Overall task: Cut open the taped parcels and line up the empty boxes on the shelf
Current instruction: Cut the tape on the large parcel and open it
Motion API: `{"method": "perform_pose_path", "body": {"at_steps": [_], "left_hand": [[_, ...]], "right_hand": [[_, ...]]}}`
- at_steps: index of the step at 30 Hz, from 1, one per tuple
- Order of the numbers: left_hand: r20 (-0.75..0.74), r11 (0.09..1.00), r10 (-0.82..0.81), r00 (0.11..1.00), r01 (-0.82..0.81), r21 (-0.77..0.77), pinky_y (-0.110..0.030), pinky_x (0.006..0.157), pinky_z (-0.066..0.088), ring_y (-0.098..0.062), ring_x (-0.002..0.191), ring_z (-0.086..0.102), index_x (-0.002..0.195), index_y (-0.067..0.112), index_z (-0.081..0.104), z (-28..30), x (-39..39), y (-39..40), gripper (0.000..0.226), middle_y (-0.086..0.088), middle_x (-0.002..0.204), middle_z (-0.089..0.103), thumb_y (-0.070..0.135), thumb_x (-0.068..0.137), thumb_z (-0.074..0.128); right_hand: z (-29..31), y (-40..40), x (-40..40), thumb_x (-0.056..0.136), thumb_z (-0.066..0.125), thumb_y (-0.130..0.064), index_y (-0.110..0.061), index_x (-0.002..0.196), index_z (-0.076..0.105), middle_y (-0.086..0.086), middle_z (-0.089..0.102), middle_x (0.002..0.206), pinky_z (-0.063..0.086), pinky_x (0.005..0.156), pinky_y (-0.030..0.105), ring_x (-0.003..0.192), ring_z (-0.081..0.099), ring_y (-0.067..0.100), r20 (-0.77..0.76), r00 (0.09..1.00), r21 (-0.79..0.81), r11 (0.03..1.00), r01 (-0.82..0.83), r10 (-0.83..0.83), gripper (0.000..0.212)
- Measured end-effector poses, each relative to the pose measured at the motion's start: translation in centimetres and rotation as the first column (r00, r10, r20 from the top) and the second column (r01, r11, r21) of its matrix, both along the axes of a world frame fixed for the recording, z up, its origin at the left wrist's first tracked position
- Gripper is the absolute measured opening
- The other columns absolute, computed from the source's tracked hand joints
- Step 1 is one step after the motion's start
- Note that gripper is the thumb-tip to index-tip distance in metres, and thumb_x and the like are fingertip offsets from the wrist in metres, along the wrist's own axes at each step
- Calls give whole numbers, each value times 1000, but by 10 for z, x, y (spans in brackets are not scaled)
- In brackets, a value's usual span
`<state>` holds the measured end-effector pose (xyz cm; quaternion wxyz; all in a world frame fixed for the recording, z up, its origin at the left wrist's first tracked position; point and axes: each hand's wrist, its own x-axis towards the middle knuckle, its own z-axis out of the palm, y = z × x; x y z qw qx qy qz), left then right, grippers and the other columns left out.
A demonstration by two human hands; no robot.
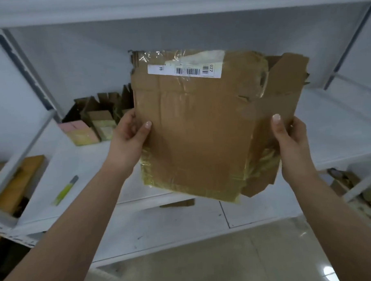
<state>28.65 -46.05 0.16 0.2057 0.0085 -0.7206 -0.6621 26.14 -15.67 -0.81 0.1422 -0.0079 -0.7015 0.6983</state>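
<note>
A flattened brown cardboard box (203,126) with clear tape and a white barcode label near its top is held up in front of the white shelf (339,133). My left hand (129,138) grips its left edge, thumb on the front face. My right hand (291,140) grips the right edge, thumb on the front. Several small opened boxes (94,121) stand in a row at the shelf's back left. A yellow-green utility knife (65,190) lies on the shelf at the left front.
A yellow-brown box (18,183) sits on a lower surface at the far left. Cardboard scraps (348,184) lie on a lower shelf at the right. A metal upright (24,68) frames the shelf's left side. Pale floor tiles (207,264) show below.
</note>
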Motion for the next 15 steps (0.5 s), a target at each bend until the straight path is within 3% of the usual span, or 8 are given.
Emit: {"method": "perform_pose_path", "body": {"at_steps": [3, 8, 15], "left_hand": [[-10, 1000, -5, 1000, 5, 6, -16, 89, 51, 1, 111, 61, 137, 18, 51, 2, 5, -42, 39, 8, 124, 65, 13, 98, 54], [-106, 1000, 5, 994, -5, -1, -15, 84, 51, 2, 104, 64, 131, 16, 53, 1, -1, -120, 32, 19, 104, 71, 9, 99, 52], [-192, 998, 1, 981, -13, -62, -27, 94, 52, -14, 113, 63, 125, 31, 53, -8, -22, -232, 36, -7, 125, 64, 7, 97, 56]], "right_hand": [[8, -49, 1, 75, 51, -62, -20, 140, 40, -20, 59, 118, 52, 76, 12, 95, 63, -12, -20, 994, -75, 991, -109, 108, 79], [16, -141, -19, 73, 51, -63, -22, 139, 42, -20, 58, 118, 48, 67, 5, 89, 61, -18, -59, 985, -94, 981, -167, 162, 78], [-2, -250, -54, 70, 49, -86, -33, 141, 46, -12, 56, 136, 43, 96, 24, 121, 53, 3, 24, 974, -137, 966, -219, 224, 89]]}}
